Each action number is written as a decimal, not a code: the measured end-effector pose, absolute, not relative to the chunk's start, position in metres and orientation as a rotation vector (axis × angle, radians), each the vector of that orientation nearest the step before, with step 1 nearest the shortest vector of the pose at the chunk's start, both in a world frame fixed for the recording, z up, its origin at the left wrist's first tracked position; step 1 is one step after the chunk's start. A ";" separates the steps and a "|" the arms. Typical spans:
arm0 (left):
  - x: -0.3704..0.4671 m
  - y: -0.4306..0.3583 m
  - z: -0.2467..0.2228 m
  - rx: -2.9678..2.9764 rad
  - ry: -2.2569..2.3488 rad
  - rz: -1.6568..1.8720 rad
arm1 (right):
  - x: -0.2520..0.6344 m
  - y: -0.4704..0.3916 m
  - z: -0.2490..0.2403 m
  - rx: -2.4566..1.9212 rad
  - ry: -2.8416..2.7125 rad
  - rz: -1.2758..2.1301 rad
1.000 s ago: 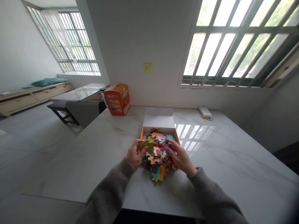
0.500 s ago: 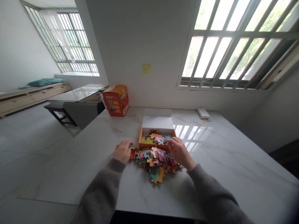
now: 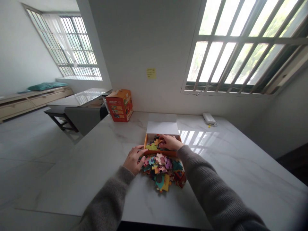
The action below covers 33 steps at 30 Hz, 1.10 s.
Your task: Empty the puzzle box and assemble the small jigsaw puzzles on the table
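A heap of colourful jigsaw puzzle pieces (image 3: 160, 170) lies on the table in front of a shallow orange box (image 3: 166, 153). More puzzle pieces (image 3: 152, 146) are inside the box, whose white lid flap (image 3: 162, 127) leans back behind it. My right hand (image 3: 169, 142) reaches into the box from the right, fingertips pinched at an orange puzzle piece; the fingers partly hide what is there. My left hand (image 3: 134, 159) is at the box's front left corner and the left edge of the heap, thumb and fingers apart.
An orange-red carton (image 3: 119, 106) stands at the back left of the marble-patterned table (image 3: 101, 170). A white power strip (image 3: 209, 119) with its cord lies at the back right. A yellow note (image 3: 151, 73) is stuck to the wall.
My right hand has moved left from above the box's right front corner into the box. My left hand has shifted right to the box's corner, and its fingers have spread.
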<state>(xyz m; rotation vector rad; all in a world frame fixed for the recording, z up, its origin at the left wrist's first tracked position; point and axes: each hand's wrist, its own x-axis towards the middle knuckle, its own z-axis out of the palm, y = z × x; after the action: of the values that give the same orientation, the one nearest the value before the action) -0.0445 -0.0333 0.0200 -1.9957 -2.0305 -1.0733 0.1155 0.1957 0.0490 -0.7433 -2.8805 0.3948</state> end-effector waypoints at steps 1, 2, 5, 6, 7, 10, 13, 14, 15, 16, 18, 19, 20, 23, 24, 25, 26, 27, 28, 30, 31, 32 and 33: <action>-0.045 -0.033 0.019 -2.004 -2.034 -1.068 | 0.115 0.198 0.048 -0.732 -2.886 0.395; -0.045 -0.032 0.017 -2.008 -2.037 -1.071 | 0.115 0.199 0.046 -0.716 -2.887 0.390; -0.048 -0.031 0.014 -2.014 -2.031 -1.089 | 0.116 0.201 0.046 -0.638 -2.873 0.418; -0.048 -0.031 0.013 -2.014 -2.027 -1.094 | 0.117 0.200 0.046 -0.599 -2.868 0.454; -0.049 -0.030 0.012 -2.015 -2.022 -1.097 | 0.118 0.200 0.048 -0.556 -2.861 0.501; -0.049 -0.030 0.011 -2.010 -2.021 -1.097 | 0.125 0.197 0.055 -0.433 -2.755 0.642; -0.049 -0.030 0.010 -2.001 -2.019 -1.099 | 0.135 0.192 0.064 -0.437 -2.475 0.777; -0.048 -0.030 0.009 -2.000 -2.015 -1.100 | 0.139 0.189 0.067 -0.456 -2.358 0.850; -0.048 -0.030 0.009 -1.999 -2.011 -1.100 | 0.143 0.185 0.070 -0.473 -2.234 0.941; -0.048 -0.030 0.009 -1.993 -2.009 -1.102 | 0.147 0.180 0.073 -0.483 -2.111 1.043; -0.048 -0.030 0.009 -1.981 -2.007 -1.102 | 0.155 0.167 0.077 -0.489 -1.908 1.233; -0.048 -0.030 0.009 -1.976 -2.004 -1.102 | 0.160 0.160 0.078 -0.491 -1.850 1.302; -0.047 -0.030 0.010 -1.974 -1.999 -1.098 | 0.164 0.151 0.077 -0.494 -1.826 1.351; -0.042 -0.032 0.018 -1.948 -1.975 -1.089 | 0.178 0.127 0.071 -0.508 -1.895 1.418; -0.038 -0.032 0.022 -1.935 -1.966 -1.094 | 0.182 0.120 0.067 -0.516 -1.953 1.398; -0.032 -0.033 0.026 -1.927 -1.954 -1.102 | 0.186 0.115 0.063 -0.529 -2.037 1.325; -0.024 -0.033 0.030 -1.934 -1.936 -1.108 | 0.189 0.110 0.060 -0.544 -2.137 1.200; -0.015 -0.033 0.034 -1.962 -1.907 -1.106 | 0.192 0.107 0.057 -0.553 -2.244 1.031; -0.006 -0.033 0.037 -2.016 -1.867 -1.089 | 0.194 0.104 0.055 -0.555 -2.342 0.842; 0.014 -0.031 0.040 -2.166 -1.766 -1.008 | 0.197 0.100 0.052 -0.545 -2.470 0.523; 0.023 -0.030 0.040 -2.233 -1.721 -0.958 | 0.198 0.098 0.052 -0.538 -2.503 0.428; 0.030 -0.028 0.039 -2.284 -1.694 -0.908 | 0.198 0.097 0.052 -0.529 -2.524 0.374; 0.035 -0.027 0.037 -2.313 -1.688 -0.870 | 0.199 0.097 0.051 -0.516 -2.537 0.348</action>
<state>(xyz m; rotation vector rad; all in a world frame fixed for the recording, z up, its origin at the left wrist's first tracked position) 0.0352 -0.0273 0.0370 -2.3130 -1.6883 -0.8702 0.1990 0.0970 0.0514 -0.5157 -2.5374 0.3479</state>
